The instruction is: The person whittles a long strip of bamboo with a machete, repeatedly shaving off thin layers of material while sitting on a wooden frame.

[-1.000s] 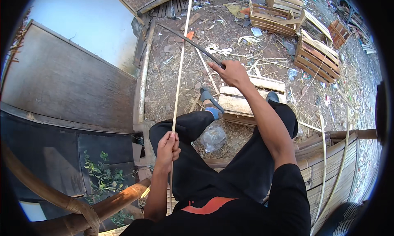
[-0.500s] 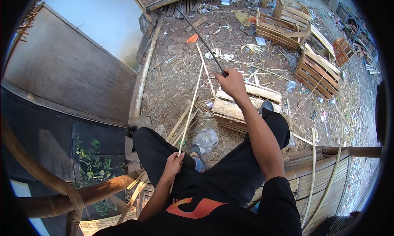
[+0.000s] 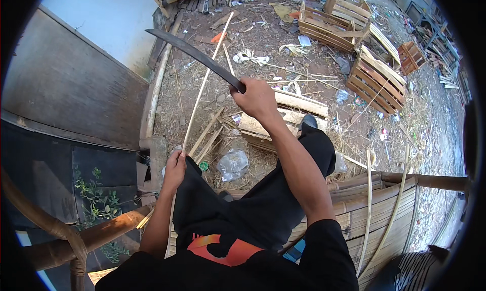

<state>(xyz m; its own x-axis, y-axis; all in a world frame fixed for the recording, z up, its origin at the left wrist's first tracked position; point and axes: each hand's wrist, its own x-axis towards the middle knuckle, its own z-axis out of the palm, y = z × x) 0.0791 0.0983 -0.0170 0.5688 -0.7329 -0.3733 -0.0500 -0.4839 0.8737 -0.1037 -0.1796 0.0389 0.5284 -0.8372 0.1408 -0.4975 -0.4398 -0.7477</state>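
Note:
A long dark machete (image 3: 195, 53) is gripped in my right hand (image 3: 257, 99), out ahead of me above the ground. Its blade points to the far left, its broad side showing, and crosses over a long pale bamboo strip (image 3: 201, 91). My left hand (image 3: 174, 170) is closed round that strip beside my left knee. The strip slants up and away from the hand, and its lower end runs back along my left forearm. Past my right hand lies a slatted wooden crate (image 3: 286, 120), with my right foot against it.
More slatted crates (image 3: 377, 81) stand at the far right. Bamboo pieces (image 3: 207, 139), a clear plastic bag (image 3: 233, 164) and litter cover the ground. Two pale strips (image 3: 368, 205) lean on the bamboo bench (image 3: 390, 215) at my right. A bamboo rail (image 3: 111, 230) and dark panels flank my left.
The machete has swung left, its broad side now in view, as my right hand came left and slightly nearer. My left hand has moved left and forward with the strip, which reaches farther out.

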